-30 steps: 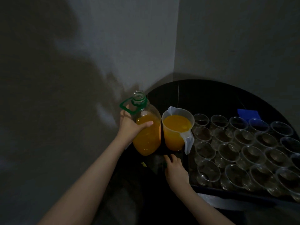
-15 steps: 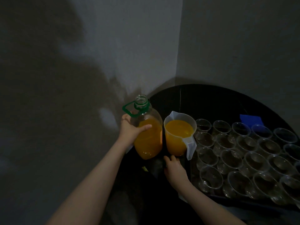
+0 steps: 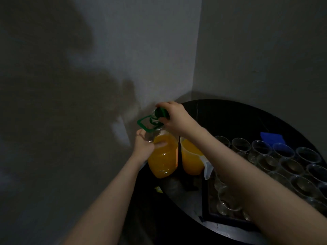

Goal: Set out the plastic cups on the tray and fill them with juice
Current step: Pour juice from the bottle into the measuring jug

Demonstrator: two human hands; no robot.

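Observation:
A clear juice bottle half full of orange juice stands at the left edge of the round black table. My left hand grips its shoulder. My right hand holds the green cap on the bottle's mouth, above the green carry handle. Right beside the bottle stands a plastic jug filled with orange juice, partly hidden by my right forearm. Several empty clear plastic cups stand in rows on the dark tray.
A blue cloth lies on the black table behind the cups. Grey walls meet in a corner just behind the table. A small yellow scrap lies near the table's left edge.
My right hand has risen from the table in front of the jug to the bottle's mouth and now holds the green cap there. My left hand stays on the bottle.

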